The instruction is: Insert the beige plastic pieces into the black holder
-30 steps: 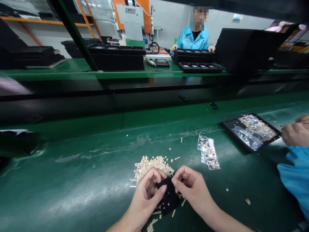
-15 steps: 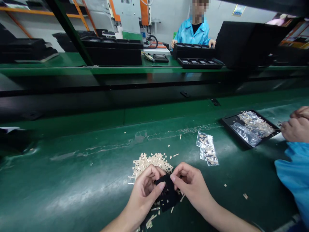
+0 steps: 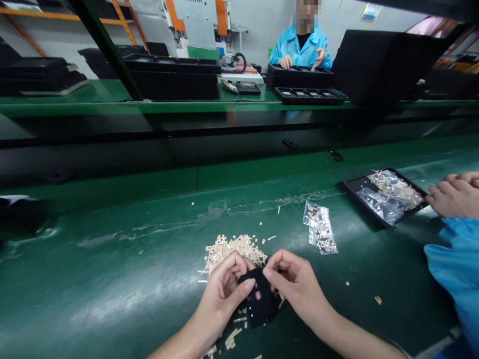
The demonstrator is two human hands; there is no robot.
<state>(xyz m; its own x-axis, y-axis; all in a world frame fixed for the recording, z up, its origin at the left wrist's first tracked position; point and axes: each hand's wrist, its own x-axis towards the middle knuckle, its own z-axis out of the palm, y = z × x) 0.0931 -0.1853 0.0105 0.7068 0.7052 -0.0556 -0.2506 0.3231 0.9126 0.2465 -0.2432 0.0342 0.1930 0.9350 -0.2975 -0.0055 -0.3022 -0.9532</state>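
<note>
Both my hands hold one small black flat piece [image 3: 259, 304] with little square holes, just above the green belt [image 3: 112, 279]. My left hand [image 3: 224, 291] pinches its upper left edge with thumb on top. My right hand [image 3: 294, 284] pinches its upper right corner with curled fingers. A heap of small cream-coloured strips [image 3: 234, 248] lies right behind my hands, and a few loose strips [image 3: 232, 339] lie under the piece near my left wrist.
A clear bag of small parts [image 3: 320, 228] lies to the right. Further right, a black tray [image 3: 359, 192] holds more bags beside a co-worker's hand [image 3: 452, 195] and blue sleeve [image 3: 458, 269]. Another person in blue [image 3: 302, 51] works at black trays [image 3: 310, 94] across the line.
My hands and the black piece have stayed almost still. The co-worker's hand at the right has spread its fingers. The person across the line has lifted both hands.
</note>
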